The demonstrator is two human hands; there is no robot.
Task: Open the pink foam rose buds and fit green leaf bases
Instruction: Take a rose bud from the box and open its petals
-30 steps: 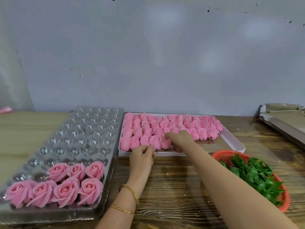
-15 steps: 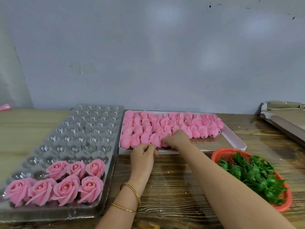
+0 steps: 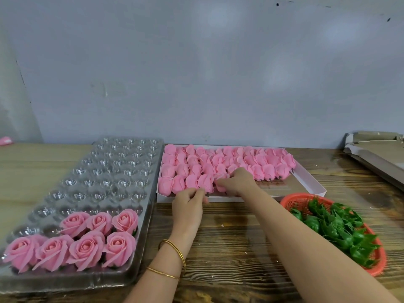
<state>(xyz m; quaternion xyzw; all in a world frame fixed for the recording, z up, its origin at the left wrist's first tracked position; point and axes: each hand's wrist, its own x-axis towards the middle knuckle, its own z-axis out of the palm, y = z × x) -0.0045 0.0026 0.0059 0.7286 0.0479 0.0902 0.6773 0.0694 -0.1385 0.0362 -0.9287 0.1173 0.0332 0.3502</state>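
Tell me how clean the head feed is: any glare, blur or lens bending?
Head view: soft even light, faint shadows; head view: glare sparkles in empty cups of the clear tray; head view: the pink bud in the right hand looks smeared; head view: the left wall corner leans.

Matt foam buds (image 3: 192, 179); glossy clear plastic tray (image 3: 122, 171); rough-grained wood table (image 3: 236, 241).

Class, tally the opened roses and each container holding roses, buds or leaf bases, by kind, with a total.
Opened roses: 7
Clear plastic tray: 1
White box: 1
Red basket: 1
Total: 10
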